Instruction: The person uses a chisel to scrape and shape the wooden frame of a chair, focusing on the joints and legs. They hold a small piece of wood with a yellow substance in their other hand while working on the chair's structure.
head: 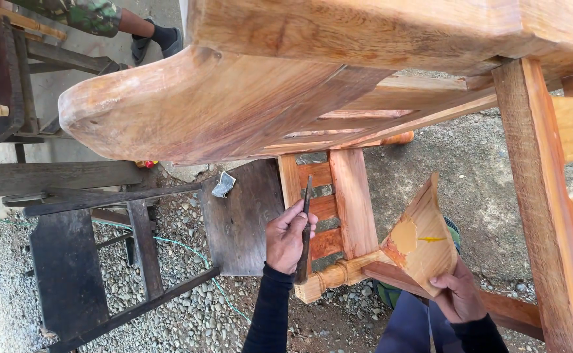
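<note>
- Nearest the camera, a large armrest (188,108) of reddish wood is seen overhead, part of a chair frame (541,196) with pale posts and rails.
- A thin dark blade (306,225) is pinched upright in the left hand (287,238), fingers curled around it, its tip raised above the knuckles.
- A wedge (423,238) of pale wood is gripped at its lower edge by the right hand (459,294), just right of the blade and apart from it.
- A patch of yellow-brown filler is shown on the wedge's face, with a thin yellow streak beside it.
- A turned rail (335,278) is seen lying below and between both hands.
- Gravel (195,314) is spread over the ground; a dark wooden chair (97,261) is laid on it at left, crossed by a green cord.
- Another person's leg (136,26) is seen at top left.
</note>
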